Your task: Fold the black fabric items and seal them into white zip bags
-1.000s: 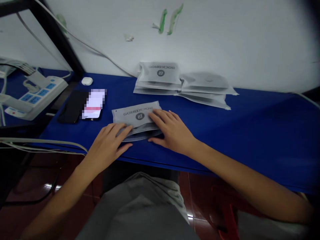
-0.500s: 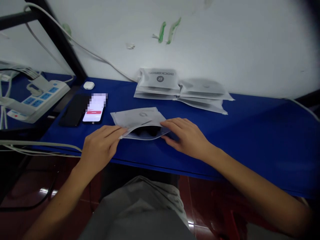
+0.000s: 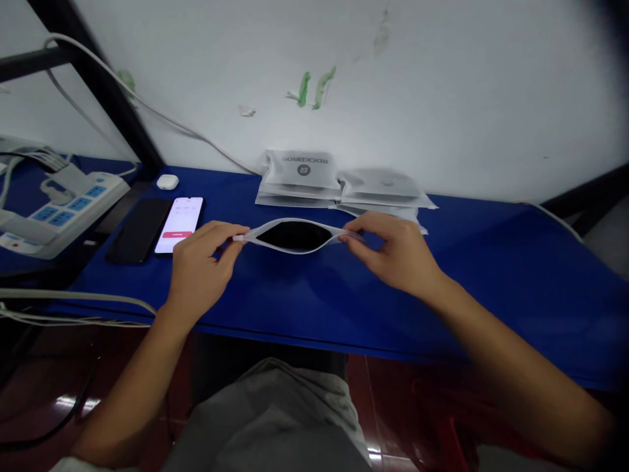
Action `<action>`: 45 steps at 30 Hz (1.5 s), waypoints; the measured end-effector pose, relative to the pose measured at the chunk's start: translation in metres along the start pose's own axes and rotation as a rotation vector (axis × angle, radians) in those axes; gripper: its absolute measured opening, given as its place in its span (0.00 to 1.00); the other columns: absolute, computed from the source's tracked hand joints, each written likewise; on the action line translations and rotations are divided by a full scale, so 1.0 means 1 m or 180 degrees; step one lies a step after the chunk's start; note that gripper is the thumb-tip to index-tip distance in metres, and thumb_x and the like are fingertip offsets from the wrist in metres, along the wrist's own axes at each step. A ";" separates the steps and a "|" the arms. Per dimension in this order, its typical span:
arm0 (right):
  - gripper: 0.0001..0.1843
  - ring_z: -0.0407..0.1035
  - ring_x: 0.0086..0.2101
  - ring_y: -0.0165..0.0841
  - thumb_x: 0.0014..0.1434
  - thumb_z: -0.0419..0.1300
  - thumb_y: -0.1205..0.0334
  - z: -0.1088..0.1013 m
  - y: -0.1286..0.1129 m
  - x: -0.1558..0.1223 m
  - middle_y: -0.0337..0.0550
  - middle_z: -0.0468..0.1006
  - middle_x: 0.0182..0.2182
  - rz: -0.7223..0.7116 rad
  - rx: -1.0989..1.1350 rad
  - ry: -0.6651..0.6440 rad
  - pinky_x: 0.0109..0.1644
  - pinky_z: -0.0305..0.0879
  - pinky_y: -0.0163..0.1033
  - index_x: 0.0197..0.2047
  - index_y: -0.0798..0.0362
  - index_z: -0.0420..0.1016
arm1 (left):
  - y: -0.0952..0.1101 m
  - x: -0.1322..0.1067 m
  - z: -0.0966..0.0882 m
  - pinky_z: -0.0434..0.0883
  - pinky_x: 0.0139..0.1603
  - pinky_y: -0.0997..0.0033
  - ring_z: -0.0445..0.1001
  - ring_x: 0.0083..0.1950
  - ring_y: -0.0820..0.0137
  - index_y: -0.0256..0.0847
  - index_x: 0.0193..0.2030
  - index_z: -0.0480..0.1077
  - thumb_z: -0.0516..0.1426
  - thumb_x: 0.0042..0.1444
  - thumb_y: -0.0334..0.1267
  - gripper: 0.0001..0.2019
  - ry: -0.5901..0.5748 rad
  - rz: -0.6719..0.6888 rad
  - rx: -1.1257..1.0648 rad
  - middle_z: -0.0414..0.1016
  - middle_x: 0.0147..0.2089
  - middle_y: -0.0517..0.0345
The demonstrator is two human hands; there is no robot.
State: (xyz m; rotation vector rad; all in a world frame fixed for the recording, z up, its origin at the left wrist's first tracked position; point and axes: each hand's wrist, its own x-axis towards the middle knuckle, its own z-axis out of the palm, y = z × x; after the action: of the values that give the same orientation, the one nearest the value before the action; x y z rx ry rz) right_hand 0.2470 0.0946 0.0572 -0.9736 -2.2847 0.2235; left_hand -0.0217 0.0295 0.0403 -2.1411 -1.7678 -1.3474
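Note:
A frosted white zip bag is held upright over the blue table, its mouth gaping toward me. Inside it looks dark; what it contains cannot be made out. My left hand pinches the bag's left top corner, near the small white slider. At the opposite corner, my right hand grips the edge between thumb and fingers. Behind the bag lie two stacks of similar filled bags: the left stack has a printed logo on top, and the right stack is partly covered by my right hand.
Left of my hands lie a black phone and a phone with a lit screen. A white earbud case sits behind them. Farther left are a power strip with plugs and a black metal frame. A white wall backs the table.
The bag was lying on the table with its mouth slightly parted. Both hands have raised it upright, and the opening now faces up toward me. My camera view has tilted up slightly.

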 end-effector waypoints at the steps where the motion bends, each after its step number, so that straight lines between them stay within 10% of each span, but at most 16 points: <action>1: 0.05 0.68 0.28 0.32 0.59 0.57 0.62 -0.003 0.001 0.002 0.39 0.75 0.26 0.0066 -0.0006 -0.0016 0.33 0.64 0.39 0.31 0.50 0.72 | 0.000 0.000 0.002 0.72 0.37 0.73 0.76 0.35 0.73 0.43 0.39 0.76 0.57 0.57 0.31 0.07 -0.0015 -0.0005 -0.0056 0.80 0.37 0.62; 13: 0.09 0.71 0.31 0.35 0.60 0.55 0.59 -0.026 -0.001 0.015 0.42 0.78 0.31 0.0230 -0.0279 -0.0582 0.35 0.65 0.40 0.36 0.51 0.76 | 0.003 0.004 0.008 0.73 0.37 0.72 0.76 0.35 0.73 0.42 0.39 0.74 0.55 0.60 0.35 0.06 0.0195 0.0063 -0.0256 0.79 0.37 0.60; 19: 0.19 0.66 0.51 0.44 0.61 0.56 0.57 -0.020 -0.037 0.025 0.52 0.71 0.53 -0.0422 -0.0466 -0.0326 0.52 0.63 0.50 0.55 0.52 0.69 | 0.005 0.006 0.008 0.72 0.37 0.74 0.75 0.33 0.75 0.41 0.37 0.73 0.54 0.60 0.32 0.06 0.0081 0.0189 -0.0353 0.79 0.34 0.61; 27: 0.10 0.66 0.42 0.38 0.64 0.53 0.65 0.016 -0.071 0.054 0.48 0.76 0.40 -0.1103 -0.0476 -0.0406 0.45 0.59 0.44 0.40 0.55 0.76 | 0.017 0.010 0.006 0.73 0.37 0.71 0.77 0.34 0.72 0.43 0.36 0.74 0.54 0.61 0.35 0.07 0.0055 0.0258 -0.0249 0.80 0.34 0.61; 45: 0.12 0.63 0.38 0.37 0.63 0.49 0.68 0.009 -0.067 0.058 0.45 0.75 0.36 -0.1408 -0.0915 -0.0485 0.41 0.53 0.43 0.36 0.53 0.74 | 0.014 0.002 0.016 0.73 0.34 0.71 0.76 0.32 0.73 0.43 0.34 0.72 0.55 0.60 0.33 0.05 0.0384 0.0386 -0.0212 0.79 0.32 0.61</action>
State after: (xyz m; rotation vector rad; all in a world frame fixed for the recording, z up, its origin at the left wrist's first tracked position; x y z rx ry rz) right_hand 0.1715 0.0880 0.1042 -0.5717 -2.6535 -0.2315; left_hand -0.0013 0.0346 0.0385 -2.1115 -1.5449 -1.4894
